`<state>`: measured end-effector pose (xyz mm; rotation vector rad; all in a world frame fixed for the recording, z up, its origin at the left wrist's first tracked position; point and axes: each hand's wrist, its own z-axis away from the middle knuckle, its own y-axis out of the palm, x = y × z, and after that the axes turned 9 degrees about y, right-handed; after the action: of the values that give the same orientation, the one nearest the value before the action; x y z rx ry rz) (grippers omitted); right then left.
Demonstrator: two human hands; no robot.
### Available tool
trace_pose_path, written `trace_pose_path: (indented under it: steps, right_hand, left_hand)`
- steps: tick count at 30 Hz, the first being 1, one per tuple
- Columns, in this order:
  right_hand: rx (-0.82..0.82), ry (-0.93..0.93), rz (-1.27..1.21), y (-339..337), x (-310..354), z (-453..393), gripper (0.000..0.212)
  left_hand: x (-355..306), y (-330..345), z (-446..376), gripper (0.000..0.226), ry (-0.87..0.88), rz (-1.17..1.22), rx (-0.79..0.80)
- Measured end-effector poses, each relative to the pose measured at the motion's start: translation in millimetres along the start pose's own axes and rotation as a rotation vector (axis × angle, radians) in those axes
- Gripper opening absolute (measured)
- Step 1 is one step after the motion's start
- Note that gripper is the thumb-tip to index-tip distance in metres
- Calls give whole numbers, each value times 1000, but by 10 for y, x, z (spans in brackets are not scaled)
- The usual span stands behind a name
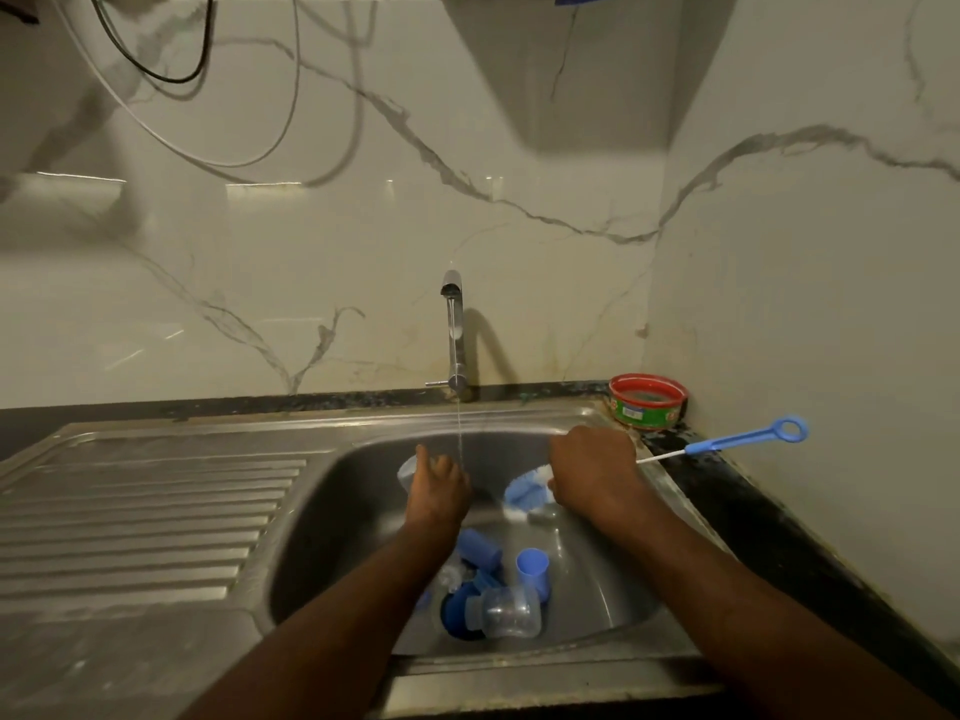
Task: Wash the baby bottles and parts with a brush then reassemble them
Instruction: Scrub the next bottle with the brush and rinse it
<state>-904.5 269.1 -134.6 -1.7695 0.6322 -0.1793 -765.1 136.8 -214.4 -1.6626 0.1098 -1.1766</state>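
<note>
The right hand (592,467) is closed around the bottle brush (530,491) close to its blue and white bristle head, and the thin wire with the blue handle (748,439) sticks out to the right, over the sink rim and the dark tabletop (727,491). The left hand (439,485) holds a small clear part (408,472) (I cannot tell which part of a bottle it is) with the fingers curled on it, very near the thin stream of water (459,433) that falls from the tap (453,330). Both hands are above the steel sink (322,537).

On the sink bottom, below the forearms, lie the other pieces: a clear baby bottle (506,610) on its side, touching a dark blue round piece (452,613), a light blue cap (535,569) standing with the opening up, and a blue cylinder piece (478,548) just beside the left wrist.

At the left of the basin is the ribbed draining board (145,511). In the corner behind the sink stands a red and green round tub (648,400), against the marble wall (311,252).
</note>
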Motion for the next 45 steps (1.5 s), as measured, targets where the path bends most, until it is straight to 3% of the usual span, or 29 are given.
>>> trace_pose_path:
  steps: [3, 7, 10, 21, 27, 32, 45]
  right_hand:
    - [36, 6, -82, 33, -6, -4, 23]
    - [34, -6, -160, 55, 17, 10, 24]
    - [-13, -26, -177, 17, 81, 42, 30]
    - [86, -12, -176, 83, 52, 29, 38]
    - [135, -27, -153, 81, 83, 27, 41]
    - [147, -40, -160, 114, 95, 11, 43]
    - [229, 2, -193, 200, 79, -28, 40]
  left_hand:
    - [99, -19, 24, 67, 9, 367, -162]
    - [229, 124, 20, 61, -187, 1313, -409]
    - [329, 123, -21, 59, -342, 1563, -532]
    - [347, 150, -98, 52, -209, 1430, -629]
    - [350, 139, -97, 57, -256, 1400, -668]
    - [335, 205, -135, 57, -250, 1362, -585]
    - [377, 226, -128, 50, -302, 1393, -681]
